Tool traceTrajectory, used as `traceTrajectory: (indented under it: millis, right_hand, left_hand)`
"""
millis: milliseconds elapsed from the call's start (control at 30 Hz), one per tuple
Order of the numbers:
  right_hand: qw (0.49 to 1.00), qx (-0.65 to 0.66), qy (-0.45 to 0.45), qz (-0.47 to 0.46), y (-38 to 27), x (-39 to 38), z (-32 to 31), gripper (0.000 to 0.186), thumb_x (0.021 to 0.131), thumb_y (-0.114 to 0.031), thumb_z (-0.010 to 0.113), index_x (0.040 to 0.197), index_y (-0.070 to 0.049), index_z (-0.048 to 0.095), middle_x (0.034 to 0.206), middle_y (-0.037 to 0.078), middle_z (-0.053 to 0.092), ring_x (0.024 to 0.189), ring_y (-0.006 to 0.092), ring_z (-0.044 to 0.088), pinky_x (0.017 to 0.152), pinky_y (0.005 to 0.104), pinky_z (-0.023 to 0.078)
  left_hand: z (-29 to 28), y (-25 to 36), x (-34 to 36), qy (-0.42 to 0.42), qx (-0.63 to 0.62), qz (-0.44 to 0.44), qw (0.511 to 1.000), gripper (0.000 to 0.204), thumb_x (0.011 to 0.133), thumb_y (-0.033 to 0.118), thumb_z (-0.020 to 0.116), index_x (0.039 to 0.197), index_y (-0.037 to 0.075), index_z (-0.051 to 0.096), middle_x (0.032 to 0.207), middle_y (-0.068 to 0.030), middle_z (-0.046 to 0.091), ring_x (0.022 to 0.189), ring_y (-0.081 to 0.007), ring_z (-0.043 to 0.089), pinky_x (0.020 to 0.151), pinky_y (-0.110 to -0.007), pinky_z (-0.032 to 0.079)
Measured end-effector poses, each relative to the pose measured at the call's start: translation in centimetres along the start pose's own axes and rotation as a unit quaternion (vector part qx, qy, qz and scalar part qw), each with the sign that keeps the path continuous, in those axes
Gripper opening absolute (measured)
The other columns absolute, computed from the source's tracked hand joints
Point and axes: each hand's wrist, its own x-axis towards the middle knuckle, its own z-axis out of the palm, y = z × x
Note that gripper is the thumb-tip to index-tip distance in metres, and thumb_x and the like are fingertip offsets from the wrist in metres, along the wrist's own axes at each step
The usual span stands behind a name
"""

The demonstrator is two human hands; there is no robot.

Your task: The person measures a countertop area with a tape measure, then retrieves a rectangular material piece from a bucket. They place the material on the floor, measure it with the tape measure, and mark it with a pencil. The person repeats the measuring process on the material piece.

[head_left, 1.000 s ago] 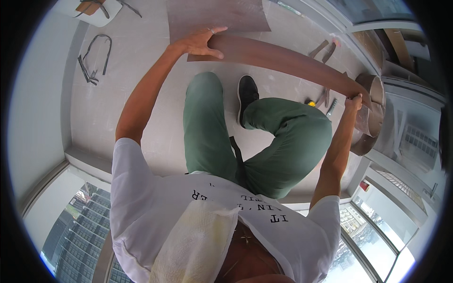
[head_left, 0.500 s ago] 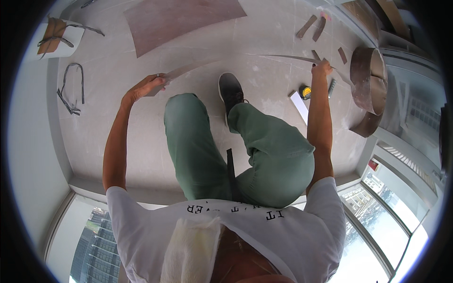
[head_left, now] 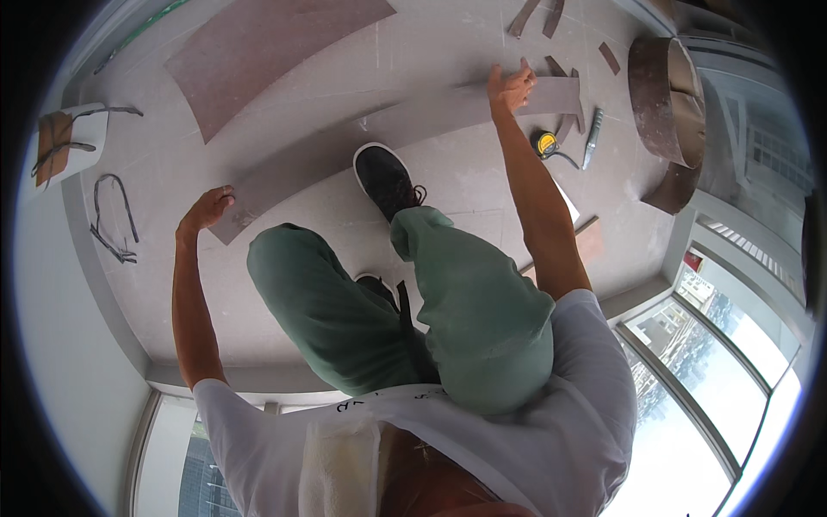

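A long, flexible grey-brown strip [head_left: 319, 155] stretches across the floor in a shallow arc ahead of my shoe. At its left end, my left hand [head_left: 207, 209] has its fingers curled in at the corner, seemingly pinching the edge. My right hand [head_left: 512, 87] is over the strip near the right end, with thumb and fingers spread apart. Just nearer than that end are a yellow-and-black tape measure [head_left: 544, 143] and a grey utility knife [head_left: 593, 138]. Small offcuts [head_left: 565, 129] lie under and around the right end.
A wide reddish-brown sheet [head_left: 267, 60] lies at the far left. Curled brown sheet material [head_left: 646, 103] stands by the right wall. Dark cord [head_left: 102, 215] and a white box [head_left: 84, 146] are on the left. More scraps [head_left: 553, 15] lie at the far right.
The strip, seen nearly edge-on and bowed between both hands before, now shows its broad face along the floor. My right hand has loosened its grip on it. The view has shifted.
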Motion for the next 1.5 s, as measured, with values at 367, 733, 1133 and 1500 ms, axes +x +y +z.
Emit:
traceTrajectory:
  millis: [367,733,1133,1500]
  right_hand:
    - [0.972,-0.194,-0.103,-0.085,15.5,0.4,-9.3,0.083,0.071,-0.042,0.080,0.140,-0.017,0.042,0.143,0.019,0.038,0.127,0.0405,0.042,0.103,0.0546,0.035]
    - [0.992,-0.096,-0.010,-0.080,17.1,0.9,-11.8,0.072,0.076,-0.036,0.075,0.133,-0.004,0.046,0.120,0.021,0.055,0.107,0.0339,0.056,0.092,0.0446,0.046]
    - [0.809,0.397,-0.419,-0.111,-4.7,-10.7,-10.5,0.081,0.079,-0.017,0.076,0.145,-0.008,0.030,0.127,0.015,0.049,0.113,0.0244,0.054,0.094,0.0385,0.049]
    - [0.724,0.271,-0.467,-0.429,-16.3,-19.9,-4.2,0.090,0.073,-0.009,0.074,0.149,-0.013,0.025,0.139,0.019,0.042,0.126,0.0371,0.046,0.102,0.0457,0.043]
  left_hand:
    - [2.3,-7.6,0.2,0.167,-0.050,-0.021,0.984,0.031,0.090,0.018,0.059,0.116,0.002,0.060,0.112,-0.0174,0.067,0.105,-0.0328,0.064,0.092,-0.038,0.047]
    - [2.6,-0.4,-0.8,0.327,0.198,-0.058,0.922,0.042,0.090,0.014,0.063,0.130,0.017,0.053,0.129,-0.0060,0.056,0.127,-0.0264,0.049,0.112,-0.049,0.031]
    - [0.1,21.4,2.8,-0.029,-0.306,0.289,0.907,0.038,0.101,0.033,0.051,0.130,0.008,0.054,0.117,-0.0114,0.062,0.108,-0.0203,0.061,0.098,-0.035,0.045]
    - [-0.2,20.9,0.8,-0.022,-0.524,0.240,0.817,0.082,0.085,0.046,0.071,0.140,-0.001,0.032,0.131,-0.0162,0.049,0.124,-0.0270,0.048,0.104,-0.041,0.040]
